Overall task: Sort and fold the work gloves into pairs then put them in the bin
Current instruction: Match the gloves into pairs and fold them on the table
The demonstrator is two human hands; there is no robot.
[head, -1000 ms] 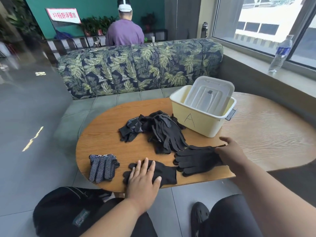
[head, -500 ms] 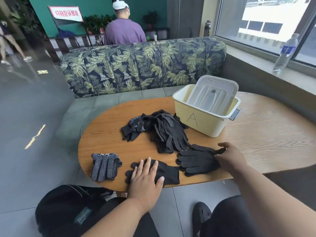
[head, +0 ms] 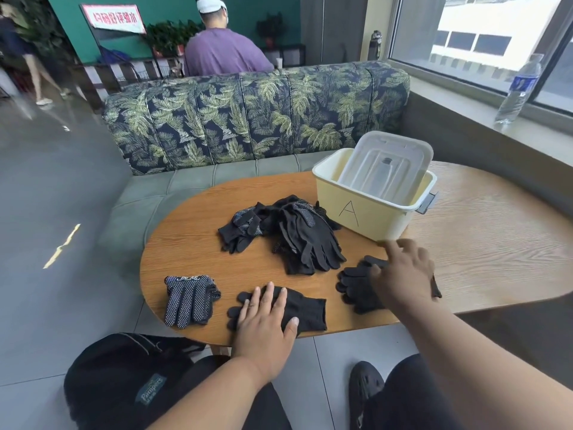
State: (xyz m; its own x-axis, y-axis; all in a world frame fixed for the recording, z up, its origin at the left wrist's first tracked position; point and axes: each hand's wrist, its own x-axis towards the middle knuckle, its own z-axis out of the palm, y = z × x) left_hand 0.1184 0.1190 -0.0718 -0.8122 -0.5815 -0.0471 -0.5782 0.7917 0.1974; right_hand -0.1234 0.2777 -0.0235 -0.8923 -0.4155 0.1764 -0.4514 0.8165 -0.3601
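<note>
- 2 hands are shown at the near table (head: 496, 243) edge: the left hand (head: 263, 321) is laid flat, fingers spread, on a folded plain glove (head: 305, 308); a dotted pair (head: 189, 299) lies just beside it.
- The right hand (head: 403, 274) is rested on a second black glove (head: 353, 283); its grip cannot be told.
- Soft, light, limp fabric is judged best pinched at the cuff.
- Unsorted gloves (head: 288, 234) are heaped beside the bin (head: 366, 212).

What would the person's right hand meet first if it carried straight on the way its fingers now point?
The right hand lies over a black glove, index finger aimed up-left. Probably the bottom front corner of the yellow bin comes first, though depth is unclear.
</note>
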